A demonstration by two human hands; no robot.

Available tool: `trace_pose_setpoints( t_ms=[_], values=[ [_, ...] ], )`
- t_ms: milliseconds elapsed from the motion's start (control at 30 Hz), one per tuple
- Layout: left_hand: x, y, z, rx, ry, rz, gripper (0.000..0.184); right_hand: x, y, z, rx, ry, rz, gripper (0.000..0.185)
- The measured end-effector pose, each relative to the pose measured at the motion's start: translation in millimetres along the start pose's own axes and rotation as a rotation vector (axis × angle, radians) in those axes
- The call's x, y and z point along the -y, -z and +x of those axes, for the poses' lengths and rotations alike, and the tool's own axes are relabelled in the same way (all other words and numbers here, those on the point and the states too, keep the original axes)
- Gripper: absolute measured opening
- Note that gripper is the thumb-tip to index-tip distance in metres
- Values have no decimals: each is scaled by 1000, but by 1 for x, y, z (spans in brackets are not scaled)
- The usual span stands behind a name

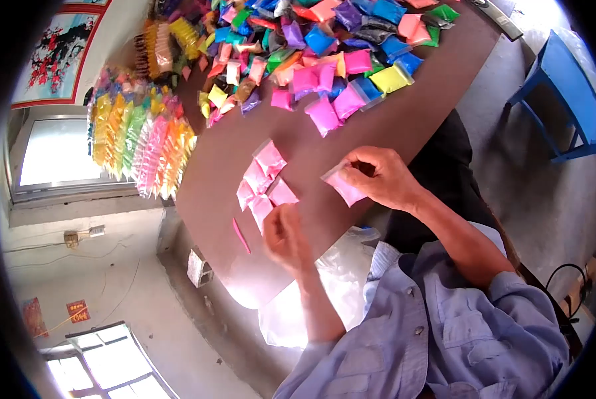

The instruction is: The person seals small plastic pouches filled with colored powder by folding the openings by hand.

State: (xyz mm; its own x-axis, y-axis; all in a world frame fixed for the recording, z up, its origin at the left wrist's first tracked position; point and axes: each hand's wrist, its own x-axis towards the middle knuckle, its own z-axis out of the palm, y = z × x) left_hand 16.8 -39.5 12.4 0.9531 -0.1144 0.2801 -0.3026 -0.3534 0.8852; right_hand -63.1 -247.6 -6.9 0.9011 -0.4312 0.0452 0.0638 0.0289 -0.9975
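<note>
My right hand (385,178) pinches the top corner of a small clear bag with pink filling (346,187), holding it over the front part of the brown table (324,229). My left hand (286,238) is curled and smeared by motion, so its fingers do not show clearly. It is beside a small group of pink bags (269,159) lying close together, some overlapping. To the left of that hand lies a thin, dark pink strip (241,236).
A large pile of bags in many colours (321,40) covers the far side of the table. Strings of coloured packets (138,136) hang at the left. A clear plastic bag (338,279) is below the table edge, and a blue stool (564,93) stands at the right.
</note>
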Motion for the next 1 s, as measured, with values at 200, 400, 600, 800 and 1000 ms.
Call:
trace_pose_setpoints(
  t_ms=[200,400,600,800,1000],
  values=[
    [92,112,42,-231,-77,399,25,0,2,2,-46,106,-336,27],
    [124,146,64,-121,-62,784,23,0,2,-11,-164,227,-583,33],
    [159,174,83,-44,-291,973,27,-1,9,-28,-94,406,-610,30],
    [44,121,46,-54,-41,284,18,-17,8,-31,-15,572,-753,27],
    [-12,7,-12,475,-125,340,10,-23,12,-36,-15,627,-685,16]
  ],
)
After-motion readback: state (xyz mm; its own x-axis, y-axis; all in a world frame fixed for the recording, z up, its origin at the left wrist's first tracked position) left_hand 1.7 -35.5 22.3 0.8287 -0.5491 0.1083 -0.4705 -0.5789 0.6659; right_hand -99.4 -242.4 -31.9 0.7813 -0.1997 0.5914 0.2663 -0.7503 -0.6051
